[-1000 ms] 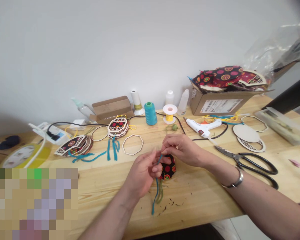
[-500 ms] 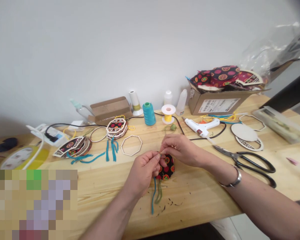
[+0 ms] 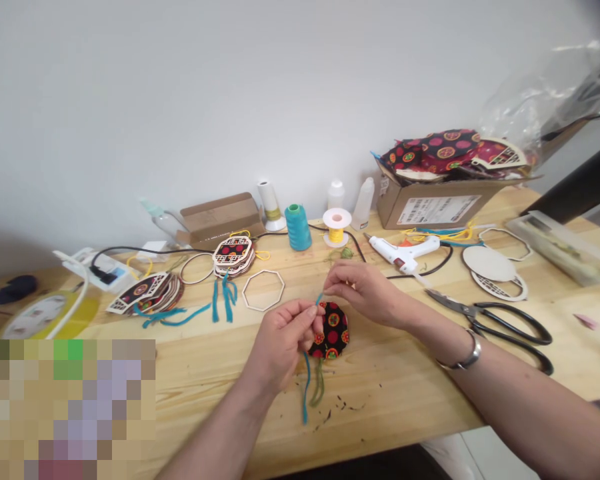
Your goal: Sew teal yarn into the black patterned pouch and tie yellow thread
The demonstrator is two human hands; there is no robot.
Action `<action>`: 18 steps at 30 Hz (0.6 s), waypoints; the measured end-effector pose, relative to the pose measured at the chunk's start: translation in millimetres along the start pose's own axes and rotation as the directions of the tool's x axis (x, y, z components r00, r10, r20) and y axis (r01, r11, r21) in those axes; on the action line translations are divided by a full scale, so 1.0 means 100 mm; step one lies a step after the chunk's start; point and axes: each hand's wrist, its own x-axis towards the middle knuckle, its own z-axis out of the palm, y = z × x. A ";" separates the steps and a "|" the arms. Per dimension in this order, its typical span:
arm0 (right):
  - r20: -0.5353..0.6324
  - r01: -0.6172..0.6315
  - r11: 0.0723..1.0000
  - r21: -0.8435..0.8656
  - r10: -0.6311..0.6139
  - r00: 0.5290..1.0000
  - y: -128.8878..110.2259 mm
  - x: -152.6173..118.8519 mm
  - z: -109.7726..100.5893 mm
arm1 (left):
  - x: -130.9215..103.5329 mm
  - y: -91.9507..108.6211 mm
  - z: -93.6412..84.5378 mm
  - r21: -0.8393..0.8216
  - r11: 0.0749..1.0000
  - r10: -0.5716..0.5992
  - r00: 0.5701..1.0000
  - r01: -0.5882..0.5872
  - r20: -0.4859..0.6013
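Observation:
A blue cord (image 3: 307, 390) runs through my left hand (image 3: 287, 337), whose thumb and forefinger are pinched on it, and its tail hangs down below. My right hand (image 3: 363, 290) pinches the cord's upper end, a short way above the left fingertips. Just under both hands lies a rounded patch of dark fabric (image 3: 336, 333) with red and orange round motifs, partly hidden by the left fingers. From its lower edge an olive-green cord (image 3: 319, 388) loops onto the table.
Black-handled scissors (image 3: 473, 313) and a white glue gun (image 3: 403, 253) lie to the right. Behind stand a teal thread cone (image 3: 299, 228) and a yellow spool (image 3: 337, 230). An octagonal frame (image 3: 263, 291) and stacked ornaments (image 3: 233, 257) lie left. A cardboard box (image 3: 435, 203) holds fabric pieces.
My right hand has moved slightly up and away from the left, drawing a short length of blue cord into view between them. The left hand stays nearly in place.

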 end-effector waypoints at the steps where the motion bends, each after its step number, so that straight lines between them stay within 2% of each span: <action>1: -0.036 -0.026 1.000 -0.016 0.025 0.999 0.03 0.01 0.00 | 0.00 0.01 -0.01 -0.052 0.999 0.002 1.000 -0.003 -0.018; 3: -0.080 -0.062 0.997 -0.054 0.058 0.995 0.08 0.02 0.00 | 0.02 0.03 -0.02 -0.160 0.987 0.007 0.998 -0.017 -0.063; 6: -0.058 -0.055 0.989 -0.135 0.048 0.997 0.11 0.04 0.00 | 0.05 0.05 -0.04 -0.274 0.961 0.015 0.993 -0.046 -0.113; 9: 0.057 0.004 0.971 -0.238 0.010 0.998 0.04 0.09 0.00 | 0.07 0.06 -0.05 -0.324 0.944 0.009 0.989 -0.056 -0.146; 13: 0.231 0.112 0.944 -0.310 -0.039 0.972 -0.09 0.17 -0.01 | 0.08 0.07 -0.06 -0.359 0.929 0.021 0.980 -0.093 -0.200; 18: 0.323 0.194 0.902 -0.384 -0.066 0.944 -0.13 0.25 0.07 | 0.08 0.08 -0.08 -0.376 0.912 0.074 0.969 -0.161 -0.236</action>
